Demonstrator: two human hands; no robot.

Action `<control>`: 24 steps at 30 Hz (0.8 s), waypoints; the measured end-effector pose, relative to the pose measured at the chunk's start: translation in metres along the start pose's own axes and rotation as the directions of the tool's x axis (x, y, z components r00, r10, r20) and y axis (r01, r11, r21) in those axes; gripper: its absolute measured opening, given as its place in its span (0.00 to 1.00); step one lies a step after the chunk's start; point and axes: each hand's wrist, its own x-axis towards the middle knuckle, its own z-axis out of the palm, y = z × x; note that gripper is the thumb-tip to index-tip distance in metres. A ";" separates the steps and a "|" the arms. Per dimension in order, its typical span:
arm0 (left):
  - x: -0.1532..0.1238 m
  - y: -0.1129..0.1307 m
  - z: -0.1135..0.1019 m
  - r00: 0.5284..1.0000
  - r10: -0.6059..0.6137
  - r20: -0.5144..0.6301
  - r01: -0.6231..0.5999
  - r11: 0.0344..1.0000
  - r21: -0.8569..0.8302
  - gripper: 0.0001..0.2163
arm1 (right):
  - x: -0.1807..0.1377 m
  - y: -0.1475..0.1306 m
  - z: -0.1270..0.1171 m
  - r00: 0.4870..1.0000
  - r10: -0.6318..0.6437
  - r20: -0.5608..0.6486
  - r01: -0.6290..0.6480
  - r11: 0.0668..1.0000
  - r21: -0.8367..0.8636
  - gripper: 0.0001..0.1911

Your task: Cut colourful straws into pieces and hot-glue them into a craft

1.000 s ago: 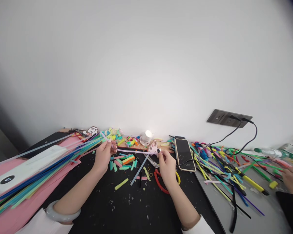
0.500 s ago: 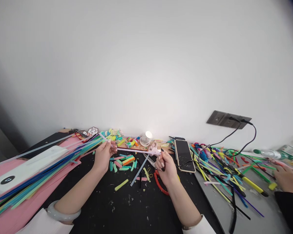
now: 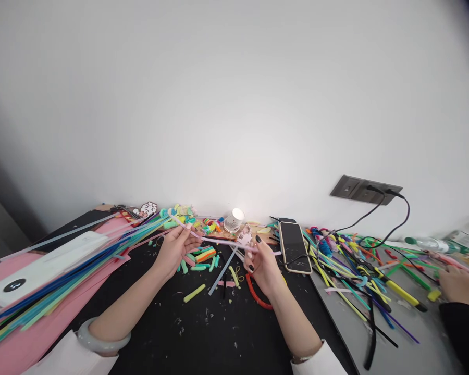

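Note:
A pale lilac pipe cleaner (image 3: 222, 241) runs between my two hands above the black table. My left hand (image 3: 174, 250) pinches it near its left part, and a bent end sticks up past the fingers. My right hand (image 3: 264, 266) grips it between thumb and fingers, with its other end poking out to the right. Below lie short cut pieces of pipe cleaner (image 3: 203, 257) in green, orange and pink. Scissors with a red handle (image 3: 255, 294) lie partly hidden under my right hand. A yellow piece (image 3: 194, 293) rests nearer to me.
Long pipe cleaners (image 3: 101, 265) lie over pink sheets (image 3: 74, 304) and a white box (image 3: 42, 265) at left. A paper cup (image 3: 233, 223) stands by the wall. A phone (image 3: 294, 247) lies right of my hand. Another person's hand (image 3: 459, 284) is at far right, beside more pipe cleaners.
My left hand has shifted slightly right, bringing the hands closer. The pipe cleaner now sticks out beyond my right hand, whose fingers have changed position on it.

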 end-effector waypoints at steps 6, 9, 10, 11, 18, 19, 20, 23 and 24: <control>-0.005 0.003 0.005 0.993 -0.065 0.096 0.057 0.995 0.083 0.15 | -0.007 0.008 0.006 0.994 0.087 0.064 -0.069 0.965 -0.252 0.16; -0.009 0.000 0.009 0.968 -0.124 0.219 0.098 0.987 0.127 0.16 | -0.008 0.012 0.006 0.992 0.101 0.070 -0.075 0.950 -0.302 0.17; -0.009 -0.001 0.009 0.961 -0.139 0.240 0.106 0.984 0.144 0.17 | -0.008 0.013 0.006 0.992 0.103 0.071 -0.076 0.947 -0.312 0.16; -0.010 -0.002 0.010 0.958 -0.145 0.248 0.109 0.982 0.153 0.17 | -0.007 0.014 0.005 0.992 0.107 0.074 -0.078 0.943 -0.322 0.15; -0.005 -0.006 0.006 0.974 -0.100 0.204 0.067 0.985 0.162 0.16 | -0.006 0.017 0.001 0.987 0.150 0.066 -0.119 0.933 -0.339 0.15; -0.005 -0.007 0.006 0.972 -0.102 0.212 0.065 0.983 0.174 0.16 | -0.006 0.017 0.001 0.987 0.148 0.063 -0.119 0.937 -0.328 0.15; -0.005 -0.007 0.006 0.970 -0.104 0.222 0.063 0.981 0.185 0.16 | -0.007 0.016 0.002 0.988 0.141 0.061 -0.115 0.942 -0.316 0.14; -0.008 -0.007 0.008 0.959 -0.117 0.256 0.060 0.974 0.220 0.17 | -0.007 0.015 0.003 0.990 0.126 0.058 -0.105 0.952 -0.286 0.14; -0.009 -0.006 0.009 0.955 -0.125 0.270 0.059 0.969 0.239 0.17 | -0.007 0.015 0.003 0.990 0.129 0.059 -0.108 0.954 -0.280 0.14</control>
